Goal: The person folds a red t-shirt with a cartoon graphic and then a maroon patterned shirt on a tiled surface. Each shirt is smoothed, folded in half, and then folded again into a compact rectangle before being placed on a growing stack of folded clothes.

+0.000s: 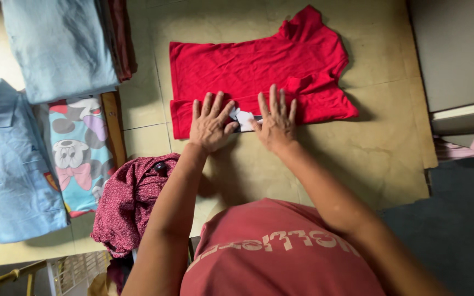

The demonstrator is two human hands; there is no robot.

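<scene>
A red short-sleeved shirt [259, 66] lies flat on a tan table top [357, 159], its near edge folded over. My left hand [210, 121] presses flat on that folded edge, fingers spread. My right hand [275, 119] lies flat beside it, fingers spread too. Between the two thumbs a small white tag [243, 118] shows on the shirt. Neither hand grips anything.
At the left lie a light blue polo shirt [6, 164], a cartoon-print cloth [78, 153], a folded pale blue garment [58, 46] and a crumpled maroon patterned cloth [130, 203]. A grey cabinet [456, 55] stands at the right. Dark floor [456, 230] lies beyond the table's right edge.
</scene>
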